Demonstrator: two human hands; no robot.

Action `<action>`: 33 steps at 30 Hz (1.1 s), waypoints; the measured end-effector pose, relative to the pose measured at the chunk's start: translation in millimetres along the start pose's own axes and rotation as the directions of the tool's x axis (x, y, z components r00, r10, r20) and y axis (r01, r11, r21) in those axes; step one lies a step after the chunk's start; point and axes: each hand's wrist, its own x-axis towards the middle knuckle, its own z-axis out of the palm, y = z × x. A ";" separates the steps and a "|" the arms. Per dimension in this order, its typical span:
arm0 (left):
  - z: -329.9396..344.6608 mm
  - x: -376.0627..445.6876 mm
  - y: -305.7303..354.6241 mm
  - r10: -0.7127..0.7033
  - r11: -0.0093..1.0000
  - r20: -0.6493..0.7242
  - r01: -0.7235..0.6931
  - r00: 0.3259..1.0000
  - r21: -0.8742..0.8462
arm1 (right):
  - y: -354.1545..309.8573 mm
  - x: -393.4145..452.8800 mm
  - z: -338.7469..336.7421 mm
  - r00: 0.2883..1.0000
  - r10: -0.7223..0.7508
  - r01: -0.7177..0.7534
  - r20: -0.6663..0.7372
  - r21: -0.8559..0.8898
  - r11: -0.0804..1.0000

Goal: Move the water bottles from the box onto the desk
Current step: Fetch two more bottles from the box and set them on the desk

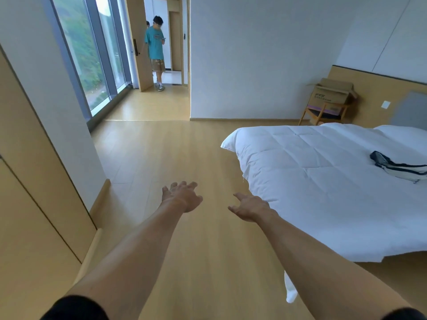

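Head view: we hold the left hand (182, 196) and right hand (250, 207) out over the wooden floor (161, 153), each grip released, fingers spread, grasping nothing. The box (332, 92) sits open on a chair (323, 114) against the far wall, beyond the bed (312, 176) and well apart from both hands. No water bottles show; we cannot tell whether the box contains any. No worktop is in view. We judge the step in hand to be the approach. To do it well, we pass round the foot of the bed, stop just beside the chair, and look into the box before reaching. A person (156, 49) stands in the doorway, clear of this route.
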 end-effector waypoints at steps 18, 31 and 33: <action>-70.6 282.7 -61.3 -0.015 1.000 0.018 0.015 1.000 0.021 | -73.5 280.0 -88.4 0.999 -0.028 0.028 -0.016 0.009 1.000; -133.9 524.9 -48.3 -0.085 0.996 0.022 0.084 0.996 0.016 | -102.3 545.2 -182.7 0.990 -0.138 0.138 -0.011 0.044 0.989; -142.3 556.8 -46.5 -0.084 0.996 0.028 0.084 0.996 0.009 | -103.9 577.3 -198.4 0.989 -0.147 0.147 -0.010 0.041 0.988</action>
